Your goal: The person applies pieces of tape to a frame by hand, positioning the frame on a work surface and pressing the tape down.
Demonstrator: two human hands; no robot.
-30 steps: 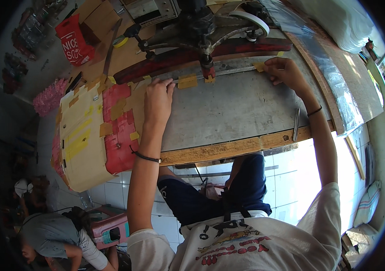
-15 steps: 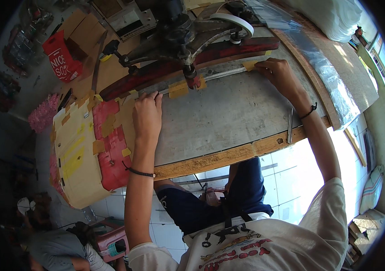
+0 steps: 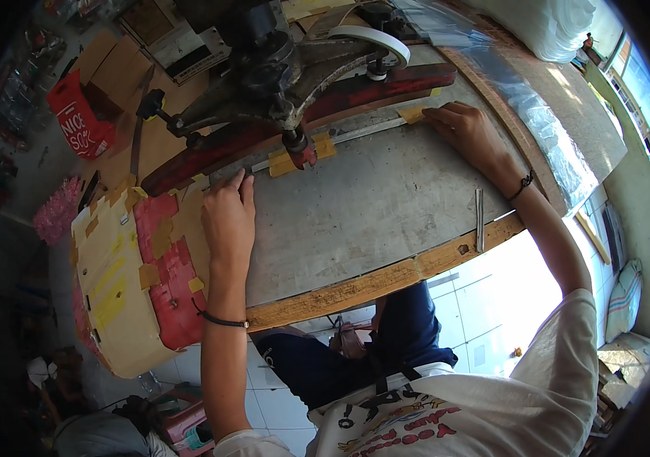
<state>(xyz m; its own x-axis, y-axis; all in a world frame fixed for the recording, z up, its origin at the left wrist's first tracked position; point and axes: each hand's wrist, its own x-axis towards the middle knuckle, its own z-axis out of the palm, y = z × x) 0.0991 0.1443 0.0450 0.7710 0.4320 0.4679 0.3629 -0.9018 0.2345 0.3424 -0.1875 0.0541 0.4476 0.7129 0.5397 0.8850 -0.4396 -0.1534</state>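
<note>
A thin grey strip [image 3: 371,131] lies across the metal plate [image 3: 340,213], running between my two hands. My left hand [image 3: 227,217] is closed at its left end, the fingertips pressed together on it. At the other end my right hand [image 3: 468,135] pinches the strip beside a piece of yellow tape [image 3: 412,115]; the fingers partly hide that end. More yellow tape [image 3: 300,158] sits across the strip near the middle. Right above that tape is the red-tipped clamp foot [image 3: 300,152] of a dark press with a red curved bar [image 3: 386,89] behind the strip.
A short metal strip [image 3: 480,221] lies near the plate's right front edge, by the wooden table edge [image 3: 386,280]. Taped red and cream sheeting [image 3: 169,282] covers the left side. A red bag [image 3: 80,118] stands at the far left. Clear plastic [image 3: 550,133] runs along the right.
The whole view has shifted, so the table and press appear further left and slightly lower. Both hands stay at the ends of the strip.
</note>
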